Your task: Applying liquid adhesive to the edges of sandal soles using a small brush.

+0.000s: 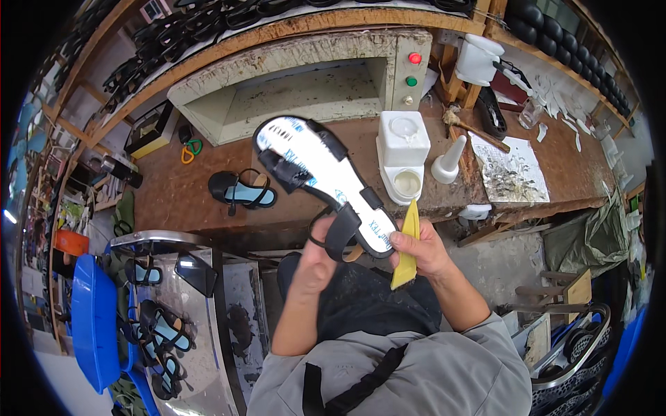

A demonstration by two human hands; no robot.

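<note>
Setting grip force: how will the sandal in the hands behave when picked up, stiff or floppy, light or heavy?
The sandal is probably stiff lengthwise: the left hand and right hand are near the heel, yet the toe shows no obvious sag. Its straps likely flex, being separate bands. Probably light for its size: it's mostly open between straps.

Grips: two, left grip (pixel 316 267) and right grip (pixel 427 251). Mid-frame: one held sandal (pixel 320 161), one yellow tool (pixel 408 253). Left of centre, on surface (pixel 166 204): one loose sandal (pixel 223 186), one scissors pair (pixel 188 152). Upper right of centre: one white dispenser (pixel 402 145), one cone bottle (pixel 449 161), one red button (pixel 415 58), one green button (pixel 411 82), one paper sheet (pixel 512 163). Lower left: several overlapping sandals (pixel 165 326), exact count unclear.
</note>
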